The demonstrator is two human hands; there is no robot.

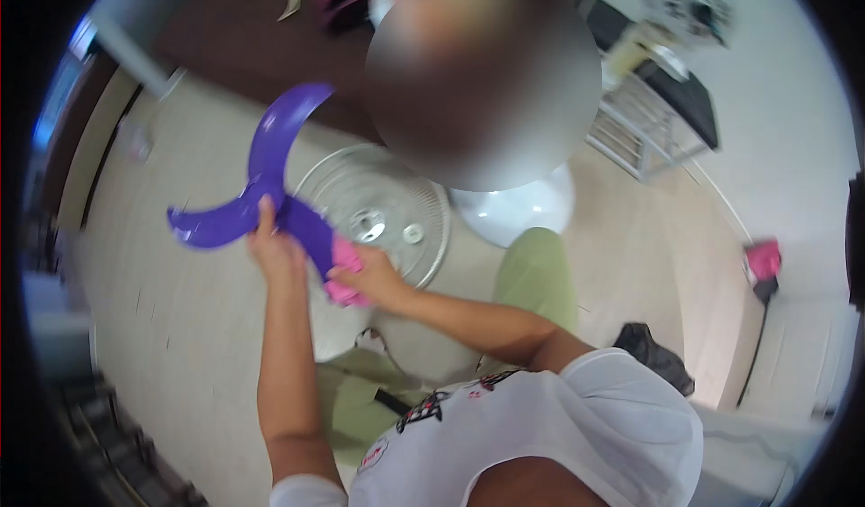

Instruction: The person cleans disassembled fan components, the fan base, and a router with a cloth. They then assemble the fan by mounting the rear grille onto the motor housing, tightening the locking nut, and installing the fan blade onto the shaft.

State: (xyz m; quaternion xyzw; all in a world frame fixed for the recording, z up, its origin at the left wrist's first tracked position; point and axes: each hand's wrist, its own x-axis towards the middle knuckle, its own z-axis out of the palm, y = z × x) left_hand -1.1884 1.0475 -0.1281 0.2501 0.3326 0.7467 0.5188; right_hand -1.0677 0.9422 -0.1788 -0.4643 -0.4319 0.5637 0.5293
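A purple three-bladed fan blade [286, 147] is held up over the floor. My left hand [276, 248] grips it near its hub, with a finger raised by the centre. My right hand [374, 277] presses a pink cloth [346, 277] against the end of the lower right blade. Beneath and beyond the blades, a round wire fan grille [423, 223] lies on the floor, a small round piece inside it.
A white rounded base [523, 208] stands right of the grille, partly behind a blurred round area. At the upper right is a rack [640, 120] with a dark top. A dark bag [653, 356] sits at lower right, a brown bed [234, 34] at upper left.
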